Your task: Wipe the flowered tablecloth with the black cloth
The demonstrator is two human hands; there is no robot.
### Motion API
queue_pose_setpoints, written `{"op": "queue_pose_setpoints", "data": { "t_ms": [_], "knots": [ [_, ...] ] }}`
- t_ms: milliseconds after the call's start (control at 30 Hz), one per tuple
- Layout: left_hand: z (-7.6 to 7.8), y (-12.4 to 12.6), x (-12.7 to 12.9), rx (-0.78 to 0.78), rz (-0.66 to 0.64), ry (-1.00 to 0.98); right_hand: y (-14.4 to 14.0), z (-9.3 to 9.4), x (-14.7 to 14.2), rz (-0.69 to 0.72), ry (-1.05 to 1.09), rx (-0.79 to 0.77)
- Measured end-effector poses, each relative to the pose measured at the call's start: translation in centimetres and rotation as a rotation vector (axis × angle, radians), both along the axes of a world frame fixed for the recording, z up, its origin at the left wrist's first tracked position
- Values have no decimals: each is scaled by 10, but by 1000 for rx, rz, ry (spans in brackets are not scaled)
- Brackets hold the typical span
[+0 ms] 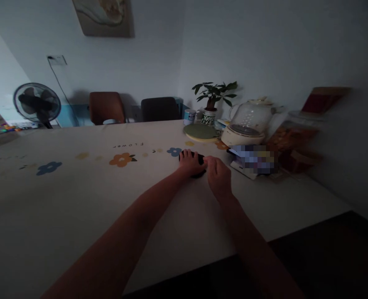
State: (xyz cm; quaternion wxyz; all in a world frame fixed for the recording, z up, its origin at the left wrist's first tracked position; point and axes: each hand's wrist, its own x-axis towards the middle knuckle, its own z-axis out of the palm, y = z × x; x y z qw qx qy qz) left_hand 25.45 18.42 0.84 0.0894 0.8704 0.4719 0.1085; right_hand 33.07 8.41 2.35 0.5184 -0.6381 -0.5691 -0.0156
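Left hand: laid over small dark object, fingers curled on it, pinning it to table.
Right hand: fingertips brought to obj's edge (grip unclear, can't tell).

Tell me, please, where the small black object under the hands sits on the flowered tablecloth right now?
In the head view the small black object lies right of the table's centre, under the left hand and touching the right hand, just right of the blue flower print.

On the tabletop, a small object lies mid-frame under both hands. Behind it, right of centre, sit a round mat, potted plant and kettle. A fan stands upper left.
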Motion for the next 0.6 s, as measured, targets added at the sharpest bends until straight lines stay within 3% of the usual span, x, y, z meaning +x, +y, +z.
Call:
{"op": "queue_pose_setpoints", "data": {
  "t_ms": [167, 300, 433, 600],
  "knots": [
    [4, -31, -30, 14, -59, 1, 4, -3, 5, -23, 13, -24],
    [4, -58, -87, 8, -131, 50, 5, -5, 3, -42, 54, -43],
    [4, -75, -180, 7, -118, 111, 3, -5, 1, -37, 92, -95],
    [0, -83, -328, 37, 119, 278, 4, -5, 2, -38, 109, -121]
  ]
}}
